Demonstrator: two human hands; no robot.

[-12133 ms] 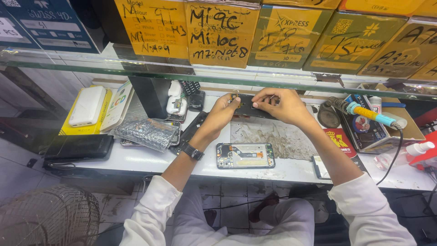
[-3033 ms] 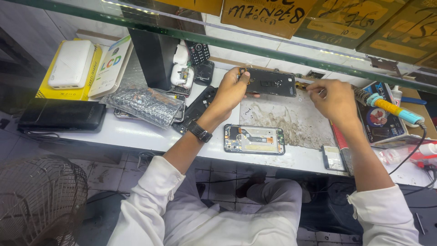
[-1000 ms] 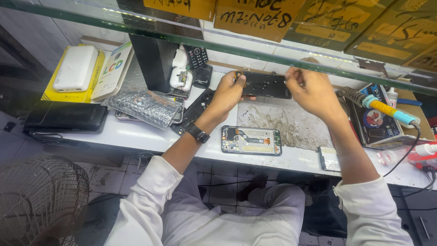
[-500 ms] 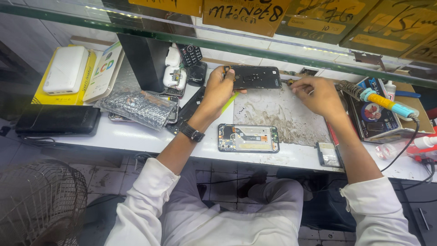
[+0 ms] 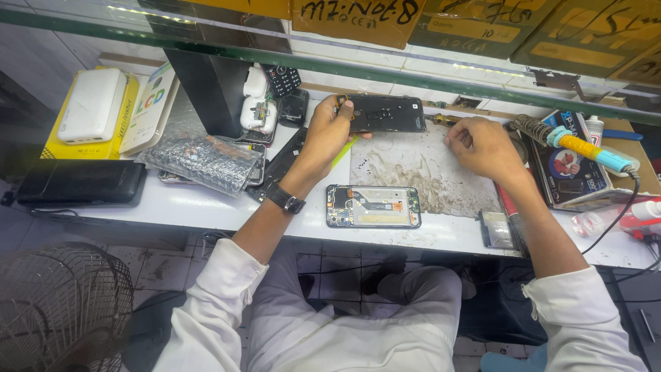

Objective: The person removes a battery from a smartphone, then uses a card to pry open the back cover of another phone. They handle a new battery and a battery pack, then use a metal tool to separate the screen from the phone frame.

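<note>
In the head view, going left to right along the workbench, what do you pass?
White rectangular power bank → crinkled silver foil bag → left hand gripping the black phone back panel → right hand → soldering iron with yellow and teal handle.

The left hand [image 5: 329, 134] covers the black phone back's [image 5: 385, 114] left end; the fan [image 5: 62, 310] is cut off by the frame's edge.

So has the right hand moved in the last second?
Yes. A second ago the right hand was on the right end of the dark phone back at the back of the mat; now it rests on the mat, apart from the phone back, to its right.
</note>
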